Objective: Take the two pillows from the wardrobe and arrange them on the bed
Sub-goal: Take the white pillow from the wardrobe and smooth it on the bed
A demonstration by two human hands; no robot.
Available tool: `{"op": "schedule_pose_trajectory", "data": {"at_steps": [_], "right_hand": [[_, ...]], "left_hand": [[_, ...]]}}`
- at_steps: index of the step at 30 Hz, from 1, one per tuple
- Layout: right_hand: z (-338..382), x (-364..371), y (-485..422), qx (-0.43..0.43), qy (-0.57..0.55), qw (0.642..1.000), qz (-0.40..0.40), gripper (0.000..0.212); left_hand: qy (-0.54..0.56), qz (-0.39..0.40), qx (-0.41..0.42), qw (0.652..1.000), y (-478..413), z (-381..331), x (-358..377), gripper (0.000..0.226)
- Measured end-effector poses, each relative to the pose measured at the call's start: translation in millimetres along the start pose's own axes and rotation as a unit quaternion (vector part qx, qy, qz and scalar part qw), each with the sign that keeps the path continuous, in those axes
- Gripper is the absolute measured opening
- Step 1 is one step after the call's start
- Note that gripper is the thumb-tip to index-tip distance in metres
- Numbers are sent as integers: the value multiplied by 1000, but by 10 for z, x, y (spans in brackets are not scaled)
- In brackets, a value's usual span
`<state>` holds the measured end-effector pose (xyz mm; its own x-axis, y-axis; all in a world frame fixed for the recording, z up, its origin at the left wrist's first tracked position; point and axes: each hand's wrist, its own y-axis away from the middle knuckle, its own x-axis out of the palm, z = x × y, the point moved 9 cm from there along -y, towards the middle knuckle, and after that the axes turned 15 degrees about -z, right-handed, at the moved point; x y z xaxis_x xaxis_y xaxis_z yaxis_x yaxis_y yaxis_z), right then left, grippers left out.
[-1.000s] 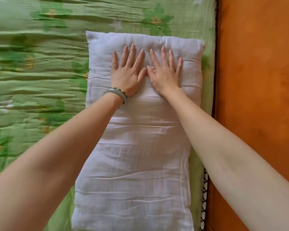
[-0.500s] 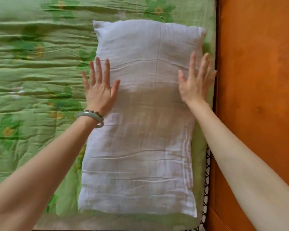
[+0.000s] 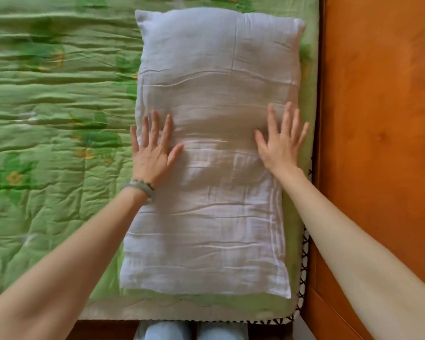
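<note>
A white, wrinkled pillow (image 3: 211, 148) lies lengthwise on the bed, over the green flowered quilt (image 3: 49, 133), close to the bed's right edge. My left hand (image 3: 152, 150), with a bracelet at the wrist, rests flat on the pillow's left edge, fingers straight and spread. Flat on the pillow's right side lies my right hand (image 3: 281, 141), fingers spread too. Neither hand grips anything. Only one pillow is in view.
An orange wooden headboard (image 3: 378, 143) runs along the right side of the bed. The quilt's near edge (image 3: 182, 312) crosses the bottom of the view, with my knees in pale jeans (image 3: 189, 331) just below it. Quilt stretches far to the left.
Both hands slid from the pillow's far middle, side by side, outward and toward me along its two sides. The view has pulled back, showing the pillow's near end.
</note>
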<state>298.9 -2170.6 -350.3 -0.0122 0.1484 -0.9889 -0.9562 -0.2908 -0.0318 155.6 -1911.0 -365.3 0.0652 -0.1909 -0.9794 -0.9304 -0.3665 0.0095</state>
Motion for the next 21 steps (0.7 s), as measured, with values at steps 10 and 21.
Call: {"op": "schedule_pose_trajectory", "data": {"at_steps": [10, 21], "right_hand": [[615, 238, 2699, -239, -43, 966, 88, 73], [494, 469, 2713, -196, -5, 966, 166, 77]], "left_hand": [[36, 19, 303, 952, 2175, -506, 230, 72], [25, 47, 317, 947, 2120, -545, 312, 72]]}}
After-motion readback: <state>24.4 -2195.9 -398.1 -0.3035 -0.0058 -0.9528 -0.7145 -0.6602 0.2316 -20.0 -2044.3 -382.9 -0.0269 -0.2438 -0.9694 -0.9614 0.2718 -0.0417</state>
